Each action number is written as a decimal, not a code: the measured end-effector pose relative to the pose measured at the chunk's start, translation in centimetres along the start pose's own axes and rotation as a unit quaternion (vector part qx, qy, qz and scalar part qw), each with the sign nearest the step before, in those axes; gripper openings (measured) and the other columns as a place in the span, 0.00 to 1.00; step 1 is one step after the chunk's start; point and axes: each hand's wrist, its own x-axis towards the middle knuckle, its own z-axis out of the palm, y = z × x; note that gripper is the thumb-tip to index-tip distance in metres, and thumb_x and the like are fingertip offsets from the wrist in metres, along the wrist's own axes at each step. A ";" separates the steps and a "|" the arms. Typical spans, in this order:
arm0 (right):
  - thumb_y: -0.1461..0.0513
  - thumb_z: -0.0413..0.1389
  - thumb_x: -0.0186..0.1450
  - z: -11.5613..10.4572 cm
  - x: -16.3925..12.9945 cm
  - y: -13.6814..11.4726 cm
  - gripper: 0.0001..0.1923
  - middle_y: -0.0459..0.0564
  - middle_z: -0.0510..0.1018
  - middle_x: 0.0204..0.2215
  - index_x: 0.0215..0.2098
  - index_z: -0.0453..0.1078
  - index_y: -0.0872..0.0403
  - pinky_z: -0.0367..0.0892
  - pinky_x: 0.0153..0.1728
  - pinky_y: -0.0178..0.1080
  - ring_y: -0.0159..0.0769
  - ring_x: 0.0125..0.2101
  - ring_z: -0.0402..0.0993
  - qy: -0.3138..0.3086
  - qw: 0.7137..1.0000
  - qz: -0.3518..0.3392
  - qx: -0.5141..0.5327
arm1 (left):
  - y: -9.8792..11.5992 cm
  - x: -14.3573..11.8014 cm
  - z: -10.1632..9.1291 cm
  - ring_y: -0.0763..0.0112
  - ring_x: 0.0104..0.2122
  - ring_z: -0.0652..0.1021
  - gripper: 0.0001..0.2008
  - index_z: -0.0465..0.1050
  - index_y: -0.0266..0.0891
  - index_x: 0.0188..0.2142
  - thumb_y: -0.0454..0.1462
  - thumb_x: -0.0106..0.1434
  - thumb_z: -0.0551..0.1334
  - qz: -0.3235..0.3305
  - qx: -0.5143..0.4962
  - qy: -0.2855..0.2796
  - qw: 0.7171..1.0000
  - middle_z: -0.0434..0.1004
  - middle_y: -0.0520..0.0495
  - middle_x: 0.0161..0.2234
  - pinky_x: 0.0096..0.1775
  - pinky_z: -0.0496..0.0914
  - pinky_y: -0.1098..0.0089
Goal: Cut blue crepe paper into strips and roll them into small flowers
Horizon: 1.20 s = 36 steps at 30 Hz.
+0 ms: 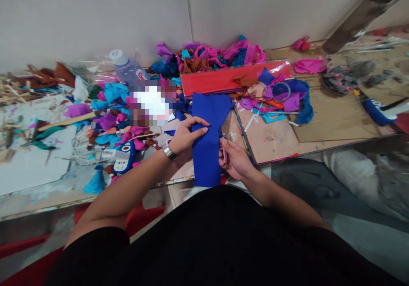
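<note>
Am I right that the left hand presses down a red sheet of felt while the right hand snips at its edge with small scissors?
Not quite. In the head view the sheet is dark blue, not red; the red thing is a long packet further back. The rest holds: the left hand lies flat on the sheet and the right hand works small scissors at its edge.

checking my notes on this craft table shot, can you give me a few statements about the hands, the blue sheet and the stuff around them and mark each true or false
1. The left hand lies flat on the blue sheet. True.
2. The right hand holds a glue gun. False: it holds small scissors with a pink handle at the sheet's right edge.
3. The blue sheet hangs over the near edge of the table. True.
4. A watch sits on the right wrist. False: it is on the left wrist.
5. The water bottle lies right of the red pack. False: it is to its left.
</note>
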 end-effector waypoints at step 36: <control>0.42 0.74 0.56 0.2 0.1 -0.1 0.29 0.38 0.74 0.20 0.34 0.67 0.52 0.49 0.09 0.24 0.25 0.14 0.70 0.011 1.000 0.000 0.002 | 0.5 -0.1 0.0 0.61 0.44 0.81 0.13 0.84 0.42 0.41 0.46 0.61 0.74 0.006 0.009 -0.026 1.000 0.85 0.45 0.44 0.52 0.73 0.61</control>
